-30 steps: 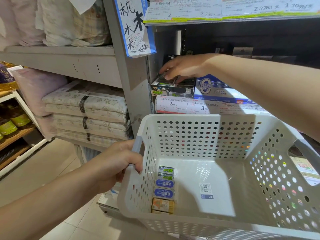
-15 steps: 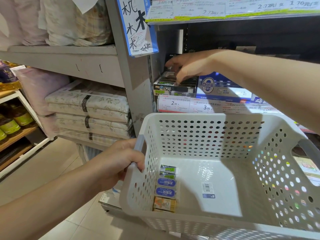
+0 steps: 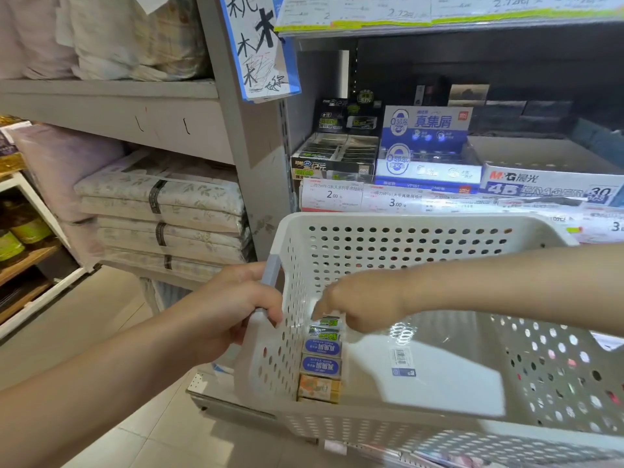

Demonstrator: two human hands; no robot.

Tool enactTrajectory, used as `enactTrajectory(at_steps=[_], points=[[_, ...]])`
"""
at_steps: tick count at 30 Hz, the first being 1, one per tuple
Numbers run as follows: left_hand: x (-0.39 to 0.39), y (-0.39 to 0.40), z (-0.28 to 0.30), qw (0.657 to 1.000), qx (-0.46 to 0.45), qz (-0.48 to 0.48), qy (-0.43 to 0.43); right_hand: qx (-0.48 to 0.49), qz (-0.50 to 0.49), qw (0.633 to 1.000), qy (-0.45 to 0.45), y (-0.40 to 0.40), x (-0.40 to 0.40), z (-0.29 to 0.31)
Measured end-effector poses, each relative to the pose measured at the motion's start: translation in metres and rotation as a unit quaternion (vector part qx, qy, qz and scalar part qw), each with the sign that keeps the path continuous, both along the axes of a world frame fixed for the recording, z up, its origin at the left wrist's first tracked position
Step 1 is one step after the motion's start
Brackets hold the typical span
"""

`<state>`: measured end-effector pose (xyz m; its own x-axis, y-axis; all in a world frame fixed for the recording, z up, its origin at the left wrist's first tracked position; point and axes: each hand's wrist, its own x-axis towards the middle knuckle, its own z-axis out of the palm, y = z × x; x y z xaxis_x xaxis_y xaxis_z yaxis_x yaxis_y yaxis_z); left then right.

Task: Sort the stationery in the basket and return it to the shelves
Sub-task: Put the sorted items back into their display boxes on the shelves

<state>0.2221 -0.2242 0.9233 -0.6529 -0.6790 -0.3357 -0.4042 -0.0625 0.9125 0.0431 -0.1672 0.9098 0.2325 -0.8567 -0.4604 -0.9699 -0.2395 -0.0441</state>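
Against the basket's left wall, right hand reaching down, fingertips touching the top green-labelled eraser; cannot tell whether pinched, motion blur. Left hand clenched round the grey handle at the left rim of the white perforated basket. Below the green ones, 2 blue-labelled erasers, then an orange-yellow one, all in a row along that wall. Barcode sticker on the basket floor. On the shelf behind: price tags reading 2.00 and 3.00, a black deli display box, a blue-white box, a carton marked M&G 4B, 30. Folded bedding on the left shelving; tiled floor.
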Motion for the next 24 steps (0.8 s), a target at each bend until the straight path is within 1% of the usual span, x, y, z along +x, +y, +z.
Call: enactTrajectory(at_steps=[3, 7, 10, 13, 14, 17, 20, 24], points=[[0.0, 0.001, 0.001, 1.0, 0.001, -0.004, -0.001, 0.009, 0.095, 0.993, 0.072, -0.004, -0.005, -0.019], [0.0, -0.001, 0.001, 1.0, -0.003, -0.007, -0.004, 0.051, 0.14, 0.978, 0.145, 0.0, -0.013, -0.027], [0.0, -0.001, -0.002, 1.0, 0.003, -0.007, -0.005, 0.083, 0.168, 0.966, 0.178, 0.004, -0.021, -0.028], [0.001, 0.0, -0.004, 1.0, 0.007, -0.013, -0.011, 0.105, 0.149, 0.968, 0.172, 0.006, -0.029, -0.027], [0.001, -0.001, -0.005, 1.0, 0.007, -0.018, -0.013, 0.094, 0.14, 0.972, 0.162, 0.006, -0.03, -0.026], [0.0, -0.001, -0.005, 1.0, 0.004, -0.021, -0.012, 0.015, 0.154, 0.979, 0.133, -0.002, -0.032, -0.032], [-0.001, 0.0, -0.003, 1.0, 0.001, -0.016, -0.01, 0.023, 0.171, 0.972, 0.158, -0.012, -0.031, -0.04], [-0.001, -0.001, -0.001, 1.0, 0.0, -0.009, -0.008, -0.019, 0.215, 0.964, 0.155, -0.023, -0.031, -0.047]])
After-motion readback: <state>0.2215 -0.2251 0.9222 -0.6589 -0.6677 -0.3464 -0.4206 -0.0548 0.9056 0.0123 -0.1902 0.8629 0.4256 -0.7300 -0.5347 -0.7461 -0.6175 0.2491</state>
